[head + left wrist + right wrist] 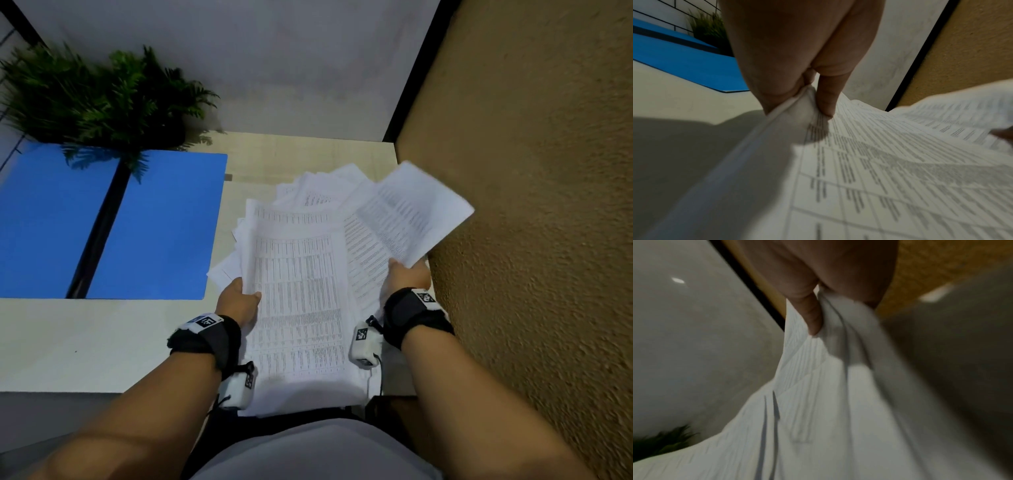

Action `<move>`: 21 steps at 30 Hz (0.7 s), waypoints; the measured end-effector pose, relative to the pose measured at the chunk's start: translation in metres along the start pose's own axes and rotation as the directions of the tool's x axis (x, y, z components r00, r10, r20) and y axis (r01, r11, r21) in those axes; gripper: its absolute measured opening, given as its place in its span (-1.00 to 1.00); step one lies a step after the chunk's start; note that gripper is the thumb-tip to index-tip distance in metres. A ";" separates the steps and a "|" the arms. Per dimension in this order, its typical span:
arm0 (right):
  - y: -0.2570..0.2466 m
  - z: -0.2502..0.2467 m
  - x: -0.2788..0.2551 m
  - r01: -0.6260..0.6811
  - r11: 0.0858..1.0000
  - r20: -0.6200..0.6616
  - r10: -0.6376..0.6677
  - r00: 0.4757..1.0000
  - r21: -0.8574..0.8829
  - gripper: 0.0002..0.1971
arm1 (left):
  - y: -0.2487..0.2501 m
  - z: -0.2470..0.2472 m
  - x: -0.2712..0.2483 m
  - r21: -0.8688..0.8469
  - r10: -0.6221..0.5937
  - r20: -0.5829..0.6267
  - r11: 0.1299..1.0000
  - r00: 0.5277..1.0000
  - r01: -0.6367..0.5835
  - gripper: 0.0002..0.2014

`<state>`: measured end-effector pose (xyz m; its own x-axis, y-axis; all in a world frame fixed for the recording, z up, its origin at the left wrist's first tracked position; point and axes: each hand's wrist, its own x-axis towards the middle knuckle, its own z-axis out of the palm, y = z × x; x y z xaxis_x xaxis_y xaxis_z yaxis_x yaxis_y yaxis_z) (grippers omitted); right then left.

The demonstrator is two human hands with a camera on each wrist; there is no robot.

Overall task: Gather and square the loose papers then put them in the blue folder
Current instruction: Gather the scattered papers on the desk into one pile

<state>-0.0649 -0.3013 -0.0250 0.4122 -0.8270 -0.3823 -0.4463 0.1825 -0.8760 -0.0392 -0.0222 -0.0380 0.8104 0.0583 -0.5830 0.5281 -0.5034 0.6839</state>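
Judging from the three views, the loose papers [298,274] are gathered but not yet squared: the sheets are fanned, with corners poking out at the far end and along the left side, and the bundle is held above the near right part of the table [85,342]. The left edge of the bundle is pinched by the left hand [239,299], its thumb laid on the printed top sheet and the fingers tucked beneath, as is plain in the left wrist view. The right side is gripped by the right hand [409,275], the thumb pressed into the sheets; one sheet [414,212] is splayed up and to the right, close to the brown textured wall [531,205]. The blue folder [161,222] is seen lying open and flat on the table to the left, apart from the papers, with a fern-like plant [99,99] behind it. The sheets are judged to be light, limp and slippery against one another, so they sag and fan when held by the edges alone. A firmer hold is probably to be had at the middle of the two long sides, with the grip loosened enough for the lower edge to be tapped on the table. Creasing under the thumbs and stray sheets sliding out are the likely hazards.
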 end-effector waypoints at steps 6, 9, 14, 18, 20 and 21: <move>-0.115 -0.056 -0.030 0.594 0.805 -0.228 -0.578 0.784 0.001 -0.85 | 0.002 -0.001 -0.007 -0.029 0.025 -0.027 0.999 0.999 -0.026 -0.73; -0.157 -0.076 -0.051 0.735 0.655 -0.258 -0.690 0.677 0.176 -0.84 | 0.002 -0.002 -0.008 -0.056 0.021 -0.021 0.998 1.000 -0.022 -0.71; -0.134 -0.054 -0.069 0.562 0.818 0.052 -0.571 0.819 0.123 -0.78 | 0.006 -0.002 -0.013 -0.038 0.060 0.010 0.998 0.998 -0.059 -0.62; -0.044 -0.006 -0.062 0.325 0.938 0.354 -0.266 0.897 -0.118 -0.66 | 0.017 -0.007 -0.015 -0.001 -0.008 0.056 1.000 0.998 0.008 -0.36; -0.009 0.009 -0.056 0.322 0.895 0.408 -0.181 0.895 -0.309 -0.79 | 0.018 -0.007 -0.015 -0.013 -0.051 0.091 0.999 0.995 0.052 -0.30; 0.003 0.014 -0.055 0.334 0.867 0.426 -0.162 0.890 -0.370 -0.79 | 0.015 -0.006 -0.016 -0.039 -0.050 0.105 0.998 0.993 0.054 -0.32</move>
<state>-0.0779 -0.2482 -0.0108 0.7776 -0.5388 -0.3240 -0.5427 -0.3150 -0.7787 -0.0425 -0.0261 -0.0159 0.7520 -0.0075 -0.6591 0.5807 -0.4656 0.6679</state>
